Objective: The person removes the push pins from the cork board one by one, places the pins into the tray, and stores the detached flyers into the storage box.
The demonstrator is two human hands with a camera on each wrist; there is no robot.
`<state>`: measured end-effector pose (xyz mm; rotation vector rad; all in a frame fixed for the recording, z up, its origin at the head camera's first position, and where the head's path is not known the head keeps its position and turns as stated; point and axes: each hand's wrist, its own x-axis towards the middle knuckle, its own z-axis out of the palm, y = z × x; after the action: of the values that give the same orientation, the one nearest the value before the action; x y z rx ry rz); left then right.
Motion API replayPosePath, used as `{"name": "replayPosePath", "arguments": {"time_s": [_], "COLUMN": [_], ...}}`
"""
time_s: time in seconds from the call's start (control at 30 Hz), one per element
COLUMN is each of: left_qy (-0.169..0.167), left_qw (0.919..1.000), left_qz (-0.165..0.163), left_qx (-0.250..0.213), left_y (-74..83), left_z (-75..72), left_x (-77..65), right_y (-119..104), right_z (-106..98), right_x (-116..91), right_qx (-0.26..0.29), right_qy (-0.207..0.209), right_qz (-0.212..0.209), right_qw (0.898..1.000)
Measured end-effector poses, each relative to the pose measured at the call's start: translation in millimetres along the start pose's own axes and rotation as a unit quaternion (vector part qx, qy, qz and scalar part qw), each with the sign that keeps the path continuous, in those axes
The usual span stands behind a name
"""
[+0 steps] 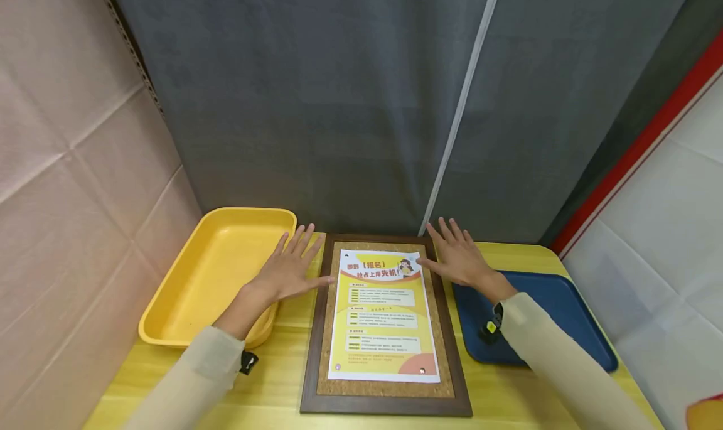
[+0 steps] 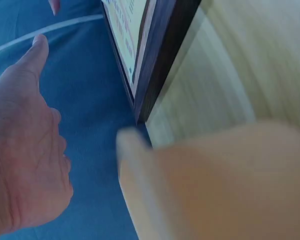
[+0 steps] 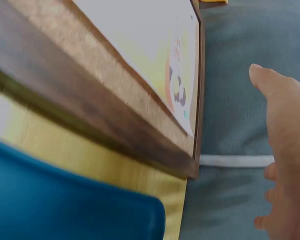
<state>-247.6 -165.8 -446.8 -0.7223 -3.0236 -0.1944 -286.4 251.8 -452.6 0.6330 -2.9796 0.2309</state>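
Head view shows the dark-wood-framed cork board (image 1: pixel 386 392) with a yellow paper poster (image 1: pixel 385 317) lying lengthwise mid-table, its far corners flanked by the spread left hand (image 1: pixel 289 270) and spread right hand (image 1: pixel 460 258), equally near.

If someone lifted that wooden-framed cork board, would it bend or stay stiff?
The cork board would probably stay stiff: a thick dark wooden frame runs all round it. It likely slides easily, lying flat on the smooth table. The poster looks thin and seems pinned, so it might flap at loose edges.
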Motion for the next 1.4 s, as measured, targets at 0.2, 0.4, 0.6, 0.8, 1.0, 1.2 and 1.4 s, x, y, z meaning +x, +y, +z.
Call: {"name": "replayPosePath", "arguments": {"time_s": [0.2,0.4,0.6,0.8,1.0,1.2,1.4], "left_qy": [-0.001,-0.013,-0.016,-0.017,-0.064,-0.111,-0.118], "left_qw": [0.9996,0.999,0.9982,0.9977,0.9955,0.9918,0.9905], "left_qz": [0.029,0.043,0.054,0.06,0.049,0.038,0.044], "left_qx": [-0.003,-0.004,-0.022,-0.027,-0.05,-0.051,-0.055], "left_y": [15.3,31.1,38.5,37.4,42.0,45.7,50.4], "left_z": [18.1,30.5,46.3,65.5,69.1,73.2,69.4], "left_x": [-0.3,-1.2,-1.4,-1.0,-4.2,-6.6,-7.1], "right_y": [-15,-28,-41,-60,-79,-91,-101], "right_z": [5,8,15,23,31,43,54], "right_x": [6,14,25,38,52,62,69], "right_qx": [0.027,0.035,0.058,0.081,0.138,0.161,0.201], "right_qy": [0.001,0.0,-0.005,-0.003,-0.017,-0.015,-0.004], "right_qz": [-0.015,-0.033,-0.049,-0.066,-0.069,-0.079,-0.093], "right_qw": [1.0,0.999,0.997,0.995,0.988,0.984,0.975]}}
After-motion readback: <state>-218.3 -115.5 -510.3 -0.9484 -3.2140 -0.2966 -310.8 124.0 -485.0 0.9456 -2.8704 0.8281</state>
